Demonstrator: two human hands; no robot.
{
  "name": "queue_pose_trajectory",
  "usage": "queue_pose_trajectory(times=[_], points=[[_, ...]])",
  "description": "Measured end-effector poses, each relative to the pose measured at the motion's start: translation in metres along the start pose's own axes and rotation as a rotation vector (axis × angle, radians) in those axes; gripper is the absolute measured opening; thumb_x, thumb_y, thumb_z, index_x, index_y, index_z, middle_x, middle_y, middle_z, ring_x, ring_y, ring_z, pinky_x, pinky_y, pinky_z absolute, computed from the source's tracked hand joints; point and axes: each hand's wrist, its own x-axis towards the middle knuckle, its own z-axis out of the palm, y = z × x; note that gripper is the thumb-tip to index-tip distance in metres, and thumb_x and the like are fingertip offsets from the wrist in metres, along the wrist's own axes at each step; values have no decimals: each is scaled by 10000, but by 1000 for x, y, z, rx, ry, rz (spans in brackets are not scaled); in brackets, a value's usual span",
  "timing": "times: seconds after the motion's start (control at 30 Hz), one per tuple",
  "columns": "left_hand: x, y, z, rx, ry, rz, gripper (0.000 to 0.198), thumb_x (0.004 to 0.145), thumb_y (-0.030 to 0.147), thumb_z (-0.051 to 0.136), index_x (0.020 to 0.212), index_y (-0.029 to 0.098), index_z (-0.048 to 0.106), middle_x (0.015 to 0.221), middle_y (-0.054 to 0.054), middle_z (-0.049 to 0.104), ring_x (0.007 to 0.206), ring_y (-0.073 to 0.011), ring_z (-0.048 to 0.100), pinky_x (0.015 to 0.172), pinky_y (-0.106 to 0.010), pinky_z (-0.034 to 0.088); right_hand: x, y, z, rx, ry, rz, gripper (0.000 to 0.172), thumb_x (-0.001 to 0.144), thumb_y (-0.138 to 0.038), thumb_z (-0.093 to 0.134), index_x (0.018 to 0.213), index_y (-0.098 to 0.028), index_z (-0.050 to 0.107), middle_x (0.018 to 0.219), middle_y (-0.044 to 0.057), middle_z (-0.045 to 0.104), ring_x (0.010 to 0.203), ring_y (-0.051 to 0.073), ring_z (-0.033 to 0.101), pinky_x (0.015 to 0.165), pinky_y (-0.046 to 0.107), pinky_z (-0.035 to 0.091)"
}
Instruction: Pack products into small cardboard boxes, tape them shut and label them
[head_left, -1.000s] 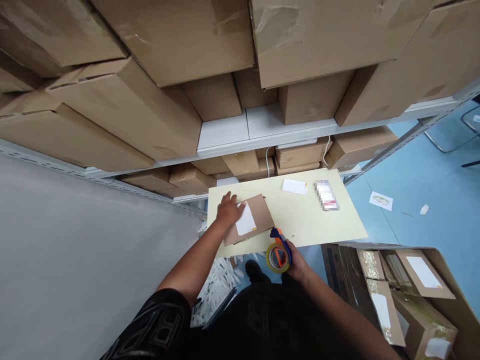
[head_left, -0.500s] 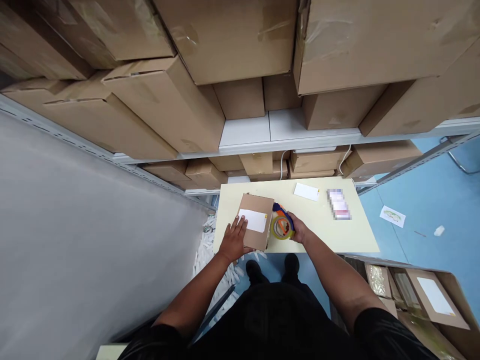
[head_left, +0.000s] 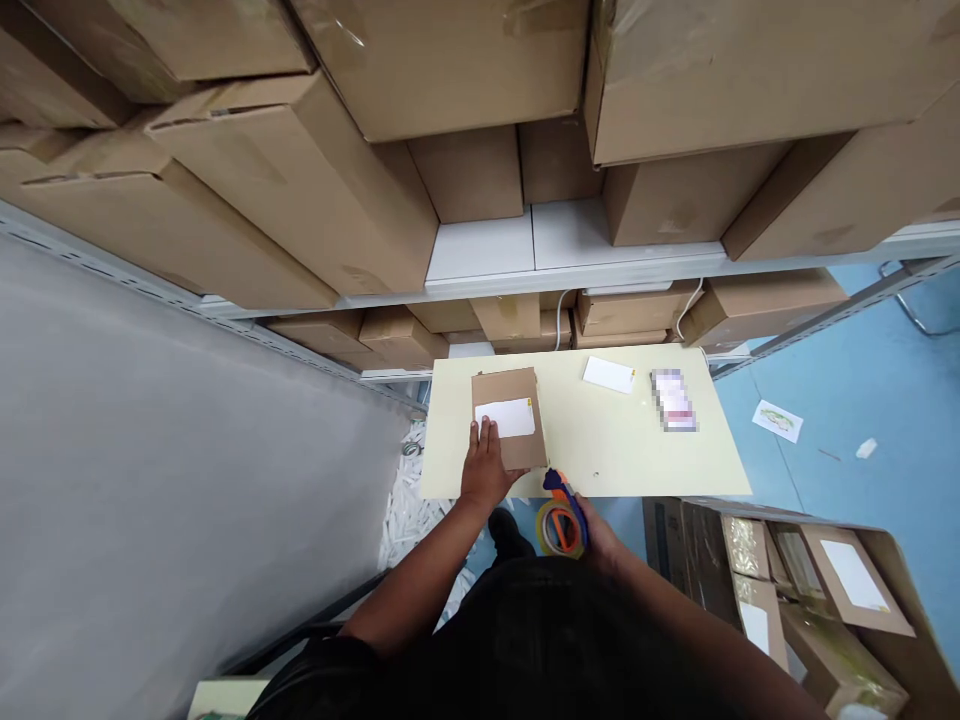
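A small cardboard box (head_left: 510,384) with a white label (head_left: 514,418) on top sits on the left part of the cream table (head_left: 600,450). My left hand (head_left: 487,462) lies on the box, fingers stretched flat over the label's lower edge and thumb along the near side. My right hand (head_left: 595,528) is wrapped round a blue and orange tape dispenser (head_left: 568,515) carrying a roll of yellowish tape. The dispenser is just past the table's near edge, its blue tip close to the box's near right corner.
A white label sheet (head_left: 609,374) and a blurred-out item (head_left: 673,400) lie farther right on the table. Shelves of cardboard boxes (head_left: 465,70) overhang the back. A large carton (head_left: 922,590) of parcels stands at lower right; white scraps (head_left: 409,500) cover the floor at left.
My right hand has drawn the tape dispenser toward my body, from beside the box to past the near edge. The box has turned slightly and my left hand has shifted on it.
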Motion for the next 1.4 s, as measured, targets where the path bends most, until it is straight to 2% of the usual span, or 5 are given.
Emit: queue_pose_trajectory(times=[0.27,0.47,0.97,1.17,1.4], points=[[-25,27,-17,-58,-278,167,989,790,412,783,1625,200,297,1699,-176,255,1564,-431,204,1224,-573,312,-1,-97,21,43,83,-78,486,982,-600,479,1057,-185,719,910,75,790,848,249,742,848,405,599],[30,-10,-48,141,-267,376,1084,701,571,864,1617,314,345,1732,-115,165,1589,-434,55,1235,-691,-49,8,-173,46,-236,192,-47,407,933,-548,628,1008,-156,708,822,90,767,744,241,713,760,402,601],[48,41,-12,194,-201,-20,1138,799,816,597,1676,241,153,1744,-154,9,1572,-492,-45,1171,-781,14,-7,-46,11,124,112,-136,470,977,-585,504,1132,-195,717,986,79,805,940,263,762,903,416,603],[14,17,-42,264,-377,254,1250,659,826,739,1652,237,261,1729,-202,99,1551,-499,157,1196,-654,213,9,-114,36,45,129,-83,467,996,-570,483,1060,-173,720,891,73,794,810,238,752,825,391,618],[28,-27,-49,299,-402,664,1260,714,796,714,1652,112,222,1715,-231,122,1585,-454,31,1233,-672,-49,37,-187,63,-277,190,-3,433,956,-581,576,983,-163,686,801,66,755,714,218,717,733,376,629]])
